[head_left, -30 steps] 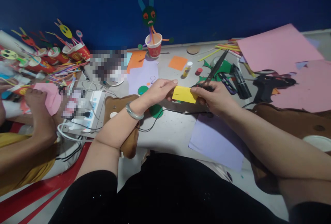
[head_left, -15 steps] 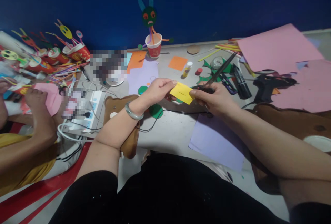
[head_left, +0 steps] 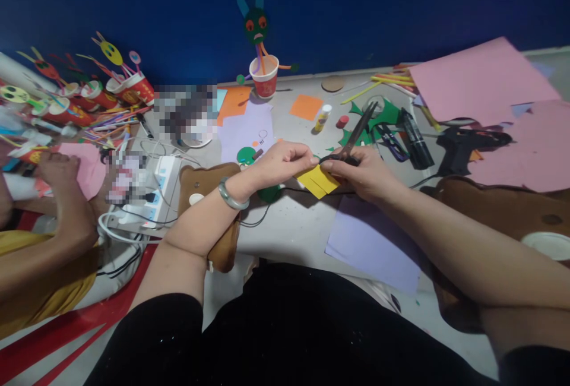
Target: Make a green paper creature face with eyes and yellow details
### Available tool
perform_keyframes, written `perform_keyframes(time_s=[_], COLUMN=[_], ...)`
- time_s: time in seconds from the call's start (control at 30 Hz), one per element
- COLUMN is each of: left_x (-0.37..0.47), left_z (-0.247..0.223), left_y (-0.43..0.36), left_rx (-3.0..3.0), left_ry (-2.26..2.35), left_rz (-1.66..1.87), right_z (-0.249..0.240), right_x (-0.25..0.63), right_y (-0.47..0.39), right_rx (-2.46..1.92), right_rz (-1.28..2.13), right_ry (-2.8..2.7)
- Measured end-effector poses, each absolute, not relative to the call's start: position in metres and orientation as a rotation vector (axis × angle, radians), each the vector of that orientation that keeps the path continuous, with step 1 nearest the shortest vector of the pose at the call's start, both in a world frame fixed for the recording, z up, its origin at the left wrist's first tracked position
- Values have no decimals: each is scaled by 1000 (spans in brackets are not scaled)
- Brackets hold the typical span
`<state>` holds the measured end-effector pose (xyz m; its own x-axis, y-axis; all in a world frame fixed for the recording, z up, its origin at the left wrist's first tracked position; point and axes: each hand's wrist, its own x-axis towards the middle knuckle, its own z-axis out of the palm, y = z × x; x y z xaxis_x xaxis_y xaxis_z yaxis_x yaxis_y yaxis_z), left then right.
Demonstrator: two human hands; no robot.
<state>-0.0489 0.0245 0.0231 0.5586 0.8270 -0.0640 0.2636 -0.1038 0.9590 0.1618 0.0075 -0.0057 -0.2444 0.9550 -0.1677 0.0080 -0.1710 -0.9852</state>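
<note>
A small yellow paper [head_left: 319, 182] with a slit or line across it hangs between my two hands. The fingertips of my left hand [head_left: 288, 163] pinch its upper edge. My right hand [head_left: 366, 173] pinches the same edge beside them and also holds dark scissors [head_left: 356, 132], whose blades point up and away from the paper. Below the right wrist lies a lilac sheet [head_left: 371, 243]. Green paper circles [head_left: 246, 155] lie beyond my left forearm, one partly hidden under the hand.
A red cup [head_left: 265, 80] with a green puppet stands at the back. Glue stick [head_left: 322, 119], orange square [head_left: 306, 107], marker [head_left: 416, 139], glue gun [head_left: 467, 144] and pink sheets [head_left: 485, 83] lie around. At left are a power strip [head_left: 161, 187] and another person's arm [head_left: 73, 202].
Both hands have drawn together at the paper's upper edge. The yellow paper has turned and now hangs lower, corner down. The scissors have tilted more upright, blades shifted left.
</note>
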Motion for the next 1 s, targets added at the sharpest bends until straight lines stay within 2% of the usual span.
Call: perform_keyframes(time_s=[0.27, 0.7, 1.0], left_x=[-43, -54, -51], left_z=[22, 16, 15], left_y=[20, 33, 32], left_rx=[1704, 1701, 1493], left_ry=[981, 1047, 1120], left_rz=[580, 838, 968], right_z=[-9, 1, -4], right_x=[159, 161, 160], right_y=[4, 6, 6], right_rx=[-1204, -1179, -1125], right_rz=[1604, 1518, 1489], right_ry=[-1252, -1342, -1316])
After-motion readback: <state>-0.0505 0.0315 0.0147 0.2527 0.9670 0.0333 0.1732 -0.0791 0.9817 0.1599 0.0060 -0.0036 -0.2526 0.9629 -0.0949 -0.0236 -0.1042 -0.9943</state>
